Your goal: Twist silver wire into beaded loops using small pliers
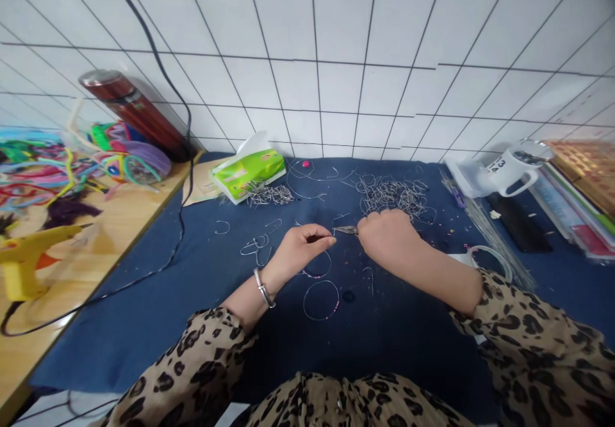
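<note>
My right hand (390, 238) is wrapped round a pair of pliers (350, 229), whose pointed jaws face left. At the jaw tips stands a thin piece of wire (334, 224). My left hand (307, 248) pinches with thumb and forefinger close to those tips, on the wire as far as I can see. Under my left hand lies a wire ring with pink beads (330, 265), partly covered. Nearer to me is another beaded wire ring (321, 300), with a small dark ring (348, 296) beside it. Bent wire pieces (255, 246) lie left of my left hand.
A tangled wire heap (396, 193) lies behind my right hand. At the back left stands a green tissue pack (250, 172) by more wire bits. On the right are straight wires (497, 241), a clear roll (490, 262) and a white mug (516, 168). A yellow glue gun (29, 260) lies left.
</note>
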The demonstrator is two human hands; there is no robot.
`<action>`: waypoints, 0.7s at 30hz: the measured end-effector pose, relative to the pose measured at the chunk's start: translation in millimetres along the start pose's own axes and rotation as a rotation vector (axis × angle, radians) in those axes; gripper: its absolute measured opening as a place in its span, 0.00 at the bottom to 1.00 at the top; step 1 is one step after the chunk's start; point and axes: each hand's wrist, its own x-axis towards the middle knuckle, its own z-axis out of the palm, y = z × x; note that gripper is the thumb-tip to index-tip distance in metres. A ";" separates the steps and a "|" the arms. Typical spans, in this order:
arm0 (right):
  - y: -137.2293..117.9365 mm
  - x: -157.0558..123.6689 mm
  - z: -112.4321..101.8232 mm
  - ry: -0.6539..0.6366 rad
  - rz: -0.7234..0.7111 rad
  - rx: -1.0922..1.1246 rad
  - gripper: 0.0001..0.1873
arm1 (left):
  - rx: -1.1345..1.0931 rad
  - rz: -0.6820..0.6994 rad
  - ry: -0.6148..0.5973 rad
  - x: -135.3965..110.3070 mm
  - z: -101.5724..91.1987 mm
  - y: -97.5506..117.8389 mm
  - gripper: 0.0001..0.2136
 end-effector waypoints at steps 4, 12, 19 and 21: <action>-0.7 0.4 4.2 -0.028 0.009 0.033 0.11 | 0.029 -0.019 -0.003 2.8 6.8 -4.6 0.09; -1.4 -0.8 9.8 0.093 0.054 0.085 0.14 | -0.216 -0.046 0.073 -1.1 -2.5 -11.0 0.07; -7.2 -6.8 25.0 0.197 0.006 0.160 0.14 | -0.713 -0.065 0.084 -5.8 -9.5 -5.4 0.06; -10.6 -7.4 27.8 0.247 -0.013 0.159 0.13 | -0.759 -0.046 0.089 -6.9 -7.1 -4.6 0.06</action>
